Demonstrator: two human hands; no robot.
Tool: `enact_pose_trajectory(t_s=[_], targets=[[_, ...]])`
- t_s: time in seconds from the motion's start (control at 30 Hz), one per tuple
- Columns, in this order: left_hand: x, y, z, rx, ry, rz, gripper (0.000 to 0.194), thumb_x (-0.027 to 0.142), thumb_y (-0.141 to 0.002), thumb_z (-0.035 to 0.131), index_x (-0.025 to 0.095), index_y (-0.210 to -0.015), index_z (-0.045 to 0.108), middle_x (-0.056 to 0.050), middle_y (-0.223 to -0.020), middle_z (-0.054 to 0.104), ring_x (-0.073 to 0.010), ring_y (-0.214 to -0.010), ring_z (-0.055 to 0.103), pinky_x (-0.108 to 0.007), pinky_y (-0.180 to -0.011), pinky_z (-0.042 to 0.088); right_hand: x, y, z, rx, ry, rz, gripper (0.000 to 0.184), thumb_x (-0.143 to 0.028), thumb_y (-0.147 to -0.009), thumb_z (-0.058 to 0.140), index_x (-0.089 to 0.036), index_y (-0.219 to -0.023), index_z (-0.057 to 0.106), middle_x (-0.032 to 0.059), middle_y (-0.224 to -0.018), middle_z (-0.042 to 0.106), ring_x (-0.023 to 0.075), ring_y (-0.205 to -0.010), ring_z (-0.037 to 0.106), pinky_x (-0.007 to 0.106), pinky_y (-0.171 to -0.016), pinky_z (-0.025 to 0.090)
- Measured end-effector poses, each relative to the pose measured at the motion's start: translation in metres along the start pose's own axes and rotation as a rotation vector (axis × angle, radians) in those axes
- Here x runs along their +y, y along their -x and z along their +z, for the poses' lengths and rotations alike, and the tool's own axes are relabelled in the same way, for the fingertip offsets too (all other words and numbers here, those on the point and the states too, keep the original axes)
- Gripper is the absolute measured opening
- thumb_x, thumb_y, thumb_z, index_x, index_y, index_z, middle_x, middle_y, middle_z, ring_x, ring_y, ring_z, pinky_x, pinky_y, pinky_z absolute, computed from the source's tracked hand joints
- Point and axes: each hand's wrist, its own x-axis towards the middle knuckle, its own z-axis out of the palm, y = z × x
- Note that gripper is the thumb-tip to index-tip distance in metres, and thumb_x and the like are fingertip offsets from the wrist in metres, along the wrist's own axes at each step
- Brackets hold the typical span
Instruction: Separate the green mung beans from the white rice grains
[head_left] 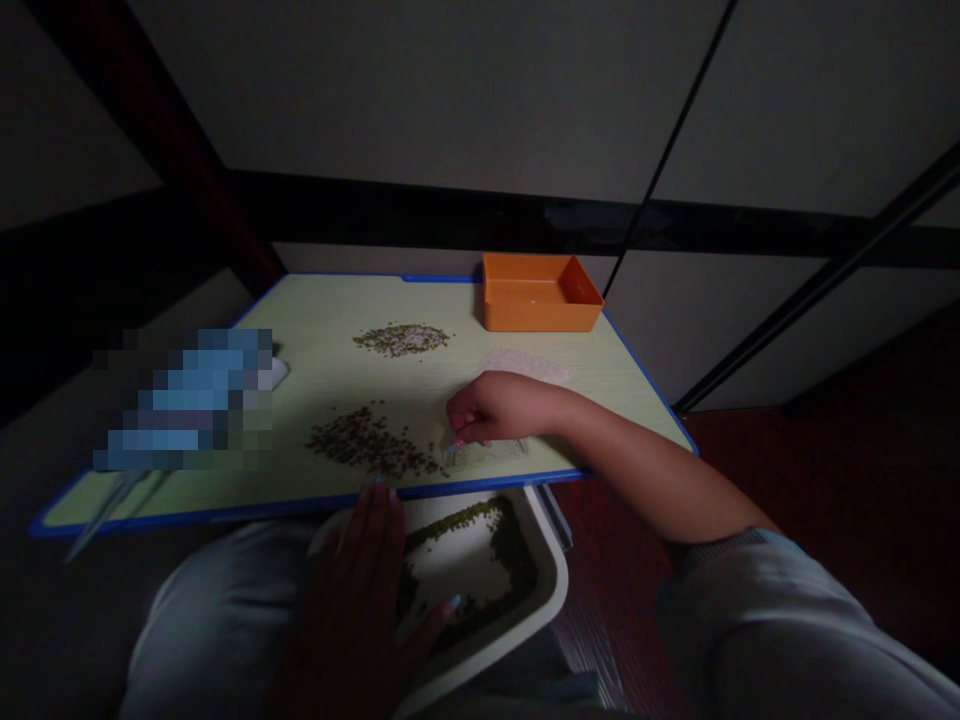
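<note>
My right hand [499, 405] is low over the yellow board, its fingertips pinched together. Whatever they hold, if anything, is hidden. Beneath it lies a patch of small pale green bits [487, 455], and just to the left a pile of dark beans or grains [371, 440] is spread out. My left hand [367, 575] lies with fingers stretched out over the left side of a white tray [559, 580], its fingertips at the board's near edge. Small green grains [517, 555] line the inside of the tray.
The blue-edged board [315, 310] also bears an orange box [517, 315] at the back right, a greenish-brown grain pile [405, 340] and a pale pinkish patch [525, 363]. A blurred-out blue item [195, 390] rests at the left. Cabinet panels [450, 90] stand behind.
</note>
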Motion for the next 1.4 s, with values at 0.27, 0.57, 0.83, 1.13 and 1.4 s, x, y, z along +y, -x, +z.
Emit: enact_pose_trajectory(t_s=[0.27,0.57,0.83,1.13,1.4], targets=[[-0.0014,0.0023,0.0029,0.01,-0.003,0.009,0.097,0.063,-0.072,0.05,0.008,-0.143,0.014,-0.02,-0.155,0.02,-0.0323,-0.143,0.021,-0.048,-0.106,0.035,0.0013,-0.0009,0.0019,0.044,0.075,0.006,0.014,-0.026,-0.081,0.062,-0.014,-0.072,0.061,-0.0037,-0.062,0.052,0.0076,-0.058,0.04,0.023,-0.057,0.023],[-0.0005,0.0014,0.0031,0.018,0.01,-0.006,0.094,0.063,-0.073,0.048,0.01,-0.143,0.015,-0.02,-0.154,0.024,-0.032,-0.142,0.025,-0.048,-0.105,0.035,0.0027,-0.0033,0.005,0.077,0.096,-0.018,0.016,-0.028,-0.082,0.061,-0.015,-0.073,0.06,-0.0037,-0.063,0.051,0.0078,-0.058,0.039,0.023,-0.057,0.022],[0.0001,0.0006,0.001,0.023,-0.01,0.018,0.097,0.066,-0.072,0.047,0.008,-0.143,0.016,-0.021,-0.153,0.024,-0.0324,-0.141,0.025,-0.048,-0.105,0.035,0.0033,-0.0029,0.0036,0.043,0.058,-0.034,0.014,-0.026,-0.082,0.061,-0.014,-0.074,0.06,-0.0042,-0.063,0.051,0.0074,-0.059,0.041,0.022,-0.057,0.024],[-0.0002,0.0007,0.0023,0.021,-0.003,0.001,0.095,0.066,-0.073,0.045,0.008,-0.143,0.016,-0.021,-0.152,0.026,-0.0328,-0.141,0.027,-0.049,-0.104,0.036,-0.0015,-0.0021,0.0054,0.008,0.016,-0.035,0.014,-0.025,-0.079,0.063,-0.014,-0.072,0.062,-0.0035,-0.062,0.055,0.0073,-0.057,0.044,0.023,-0.057,0.025],[-0.0006,-0.0004,0.0011,0.017,-0.008,0.012,0.098,0.066,-0.071,0.047,0.008,-0.143,0.015,-0.021,-0.153,0.026,-0.0332,-0.14,0.028,-0.049,-0.103,0.037,-0.001,-0.0022,0.0072,-0.026,0.001,-0.044,0.015,-0.026,-0.08,0.063,-0.014,-0.072,0.06,-0.0038,-0.062,0.056,0.0073,-0.057,0.047,0.021,-0.056,0.028]])
